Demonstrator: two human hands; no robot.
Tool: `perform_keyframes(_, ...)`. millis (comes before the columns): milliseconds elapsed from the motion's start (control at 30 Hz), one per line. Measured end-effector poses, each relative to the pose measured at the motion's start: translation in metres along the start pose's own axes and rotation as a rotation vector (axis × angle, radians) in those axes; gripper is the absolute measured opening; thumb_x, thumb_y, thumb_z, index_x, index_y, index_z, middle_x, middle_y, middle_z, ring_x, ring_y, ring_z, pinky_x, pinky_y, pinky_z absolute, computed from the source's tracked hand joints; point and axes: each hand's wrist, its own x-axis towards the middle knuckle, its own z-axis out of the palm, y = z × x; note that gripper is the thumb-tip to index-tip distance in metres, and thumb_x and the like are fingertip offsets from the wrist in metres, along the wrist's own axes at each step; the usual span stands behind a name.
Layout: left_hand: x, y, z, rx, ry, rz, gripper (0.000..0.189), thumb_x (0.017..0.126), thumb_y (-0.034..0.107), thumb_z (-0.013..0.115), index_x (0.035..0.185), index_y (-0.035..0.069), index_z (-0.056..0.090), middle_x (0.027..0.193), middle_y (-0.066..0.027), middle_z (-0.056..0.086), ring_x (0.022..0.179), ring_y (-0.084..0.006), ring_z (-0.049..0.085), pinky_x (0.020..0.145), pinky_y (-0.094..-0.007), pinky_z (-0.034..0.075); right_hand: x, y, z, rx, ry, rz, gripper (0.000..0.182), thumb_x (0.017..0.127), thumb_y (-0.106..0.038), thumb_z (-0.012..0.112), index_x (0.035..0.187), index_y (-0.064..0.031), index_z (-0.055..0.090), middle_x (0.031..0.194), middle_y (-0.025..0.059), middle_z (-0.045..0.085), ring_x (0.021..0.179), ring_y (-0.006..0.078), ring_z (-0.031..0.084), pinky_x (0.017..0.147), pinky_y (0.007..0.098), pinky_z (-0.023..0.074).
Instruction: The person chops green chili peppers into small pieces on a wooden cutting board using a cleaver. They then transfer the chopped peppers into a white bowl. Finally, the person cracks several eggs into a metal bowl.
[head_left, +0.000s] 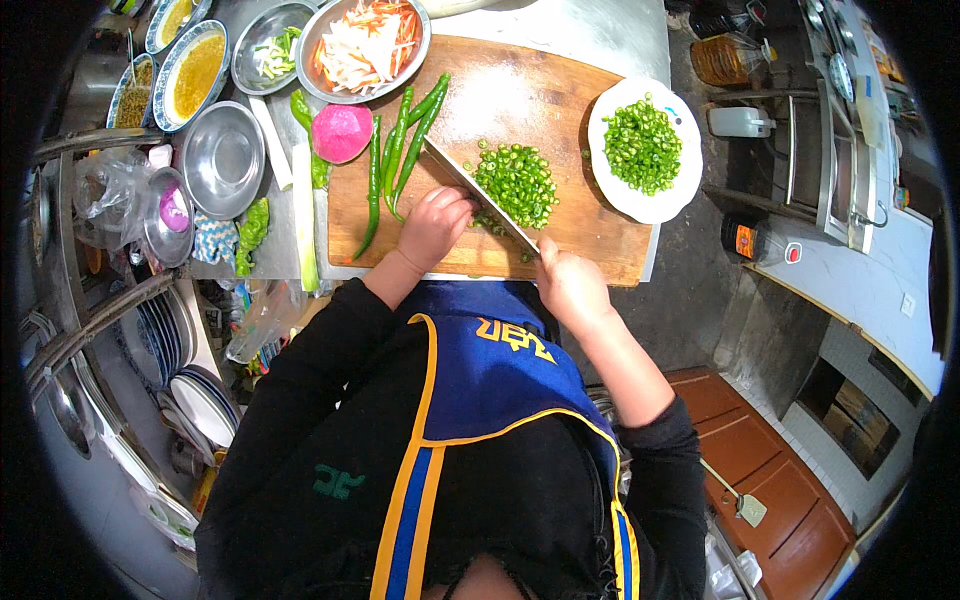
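Observation:
My right hand (574, 289) grips the handle of a kitchen cleaver (480, 193), its blade slanting away to the upper left across the wooden cutting board (592, 251). Against the blade's left side, my left hand (436, 227) rests with curled fingers; what lies beneath them is hidden. A heap of chopped green chili (517, 186) sits just right of the blade. Several whole green chilies (409, 142) lie on the board beyond my left hand. More chopped chili (643, 146) fills the middle of a white scalloped plate (609, 196) at the board's right edge.
Left of the board are a peeled pink radish (341, 133), a leek stalk (304, 217) and an empty metal bowl (223, 159). A metal bowl of shredded vegetables (366, 45) overlaps the board's far left corner. Patterned bowls of yellow liquid (196, 79) stand farther left. Bottles (724, 60) stand at right.

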Motion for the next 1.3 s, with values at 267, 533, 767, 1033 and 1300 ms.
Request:
perform_keyframes(267,-0.006,0.004,0.0,-0.01,0.067,0.0,0.009,0.07,0.007,0.061,0.079,0.005,0.059,0.084,-0.0098,0.057,0.085,-0.0271,0.055,0.078,-0.0355,0.046,-0.014,0.001,-0.017,0.019,-0.06,-0.006,0.018,0.079,-0.013,0.053,0.092,-0.0048,0.044,0.057,0.0172,0.056,0.055,0.037,0.057,0.049,0.047,0.0446)
perform_keyframes(533,-0.004,0.005,0.004,-0.048,0.128,0.02,0.009,0.069,0.006,0.061,0.077,0.005,0.059,0.081,-0.0098,0.057,0.083,-0.0273,0.055,0.077,-0.0356,0.046,0.011,0.001,-0.004,0.046,0.03,-0.027,0.017,0.079,-0.01,0.049,0.095,-0.0044,0.048,0.058,0.0176,0.057,0.054,0.0363,0.058,0.048,0.0468,0.0459)
perform_keyframes(767,-0.006,0.013,-0.003,-0.074,0.044,-0.026,0.008,0.07,0.006,0.061,0.076,0.004,0.058,0.083,-0.011,0.056,0.082,-0.0289,0.054,0.075,-0.0369,0.044,-0.016,-0.002,-0.028,0.044,-0.041,-0.018,0.012,0.078,-0.009,0.049,0.089,-0.0037,0.046,0.055,0.0172,0.055,0.054,0.0355,0.057,0.047,0.0464,0.045)
perform_keyframes(1033,-0.009,0.009,0.0,-0.118,0.031,-0.045,0.008,0.072,0.008,0.06,0.078,0.003,0.059,0.085,-0.0121,0.057,0.084,-0.0301,0.054,0.076,-0.0375,0.044,-0.004,-0.003,-0.008,0.056,-0.021,0.007,0.008,0.079,-0.009,0.047,0.085,-0.0037,0.047,0.058,0.0185,0.056,0.056,0.0367,0.058,0.05,0.0458,0.0465)
perform_keyframes(1300,-0.009,0.005,0.001,-0.08,-0.047,-0.023,0.009,0.071,0.007,0.058,0.08,0.005,0.058,0.086,-0.0112,0.056,0.084,-0.03,0.054,0.078,-0.0381,0.044,-0.009,0.002,-0.005,0.01,-0.074,0.0,0.013,0.082,-0.013,0.047,0.09,-0.0032,0.046,0.057,0.0173,0.056,0.054,0.0362,0.058,0.048,0.0467,0.0455)
